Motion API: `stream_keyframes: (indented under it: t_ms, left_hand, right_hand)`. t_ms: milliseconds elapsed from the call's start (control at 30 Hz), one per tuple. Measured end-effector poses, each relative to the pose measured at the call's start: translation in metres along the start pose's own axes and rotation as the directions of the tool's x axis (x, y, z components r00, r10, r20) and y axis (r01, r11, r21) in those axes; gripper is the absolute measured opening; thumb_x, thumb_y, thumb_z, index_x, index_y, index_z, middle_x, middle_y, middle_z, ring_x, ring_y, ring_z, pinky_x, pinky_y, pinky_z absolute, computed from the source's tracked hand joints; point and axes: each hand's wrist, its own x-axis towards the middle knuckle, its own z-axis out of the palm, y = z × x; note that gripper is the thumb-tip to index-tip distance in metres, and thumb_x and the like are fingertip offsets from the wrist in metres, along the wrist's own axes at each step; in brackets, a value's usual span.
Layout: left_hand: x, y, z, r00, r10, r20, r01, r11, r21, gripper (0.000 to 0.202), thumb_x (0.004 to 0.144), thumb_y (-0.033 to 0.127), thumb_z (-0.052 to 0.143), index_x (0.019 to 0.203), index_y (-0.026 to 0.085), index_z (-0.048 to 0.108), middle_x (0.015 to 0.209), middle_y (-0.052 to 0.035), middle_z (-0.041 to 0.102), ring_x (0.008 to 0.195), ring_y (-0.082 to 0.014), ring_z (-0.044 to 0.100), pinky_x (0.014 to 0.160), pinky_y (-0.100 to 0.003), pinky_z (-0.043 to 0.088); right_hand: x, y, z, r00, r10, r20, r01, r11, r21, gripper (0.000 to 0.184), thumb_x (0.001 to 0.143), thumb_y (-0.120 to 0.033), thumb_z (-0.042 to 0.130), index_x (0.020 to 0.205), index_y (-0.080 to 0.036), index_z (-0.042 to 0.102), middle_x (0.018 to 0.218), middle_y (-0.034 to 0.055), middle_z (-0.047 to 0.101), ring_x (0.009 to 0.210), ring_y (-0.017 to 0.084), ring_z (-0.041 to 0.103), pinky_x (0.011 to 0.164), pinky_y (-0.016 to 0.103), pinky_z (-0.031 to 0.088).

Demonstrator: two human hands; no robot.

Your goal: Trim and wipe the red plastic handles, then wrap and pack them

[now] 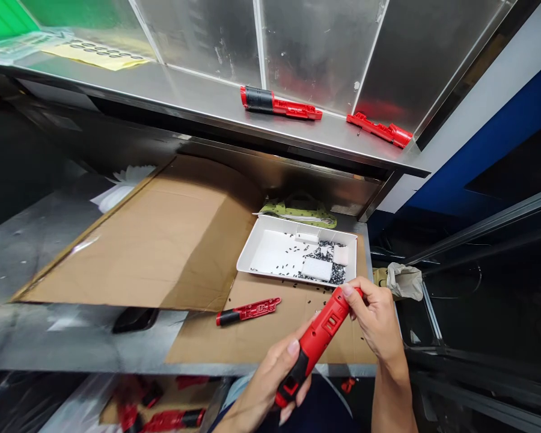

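I hold a red and black plastic tool body [318, 340] slanted between both hands, in front of the bench's near edge. My left hand [270, 385] wraps round its lower black-and-red end, thumb on top. My right hand [379, 319] pinches its upper red tip with the fingertips. Just beyond lies a white tray [270, 246] scattered with several small black screws and white pads. A flat red half-shell with a black end [247, 311] lies on the cardboard [171, 240] to the left of my hands.
On the steel shelf [207, 99] above rest a red and black part [277, 103] and a red half-shell [379, 129]. A green item [297, 211] lies behind the tray. A black object [135, 319] sits under the cardboard's edge. More red parts [162, 415] lie below the bench.
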Motion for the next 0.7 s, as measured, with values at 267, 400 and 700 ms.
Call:
stream_keyframes:
  t_ms: [267,400,700]
  left_hand:
    - [0.001,-0.011,-0.001,0.997,0.076,-0.018,-0.077,0.996,-0.039,0.092,0.077,0.081,0.049,0.152,0.029,0.037,0.049,0.0027,0.052,0.030,-0.0084,0.030,0.030,-0.021,0.028]
    - [0.001,-0.015,-0.004,0.995,0.093,0.025,-0.090,0.991,-0.098,0.095,0.077,0.083,0.046,0.154,0.029,0.031,0.047,0.0039,0.051,0.026,-0.0085,0.028,0.028,-0.021,0.026]
    - [-0.007,-0.020,0.001,0.971,0.205,-0.120,-0.200,0.978,0.050,0.085,0.082,0.078,0.045,0.152,0.032,0.035,0.057,0.0005,0.055,0.037,-0.0116,0.036,0.038,-0.026,0.034]
  right_hand:
    - [0.007,0.001,0.001,0.999,0.012,0.034,-0.019,0.978,0.209,0.058,0.098,-0.059,0.041,0.079,-0.015,0.074,0.051,0.0003,0.055,0.044,0.012,0.048,0.044,0.024,0.038]
    - [0.004,-0.002,-0.005,0.996,-0.039,0.085,0.009,0.942,0.336,0.054,0.099,-0.056,0.043,0.091,-0.015,0.077,0.057,0.0019,0.060,0.047,0.012,0.051,0.044,0.023,0.038]
    - [-0.003,-0.021,0.004,0.997,-0.083,0.005,0.080,0.982,0.170,0.038,0.084,-0.052,0.069,0.100,-0.018,0.073,0.074,0.0027,0.068,0.064,0.015,0.060,0.054,0.024,0.048]
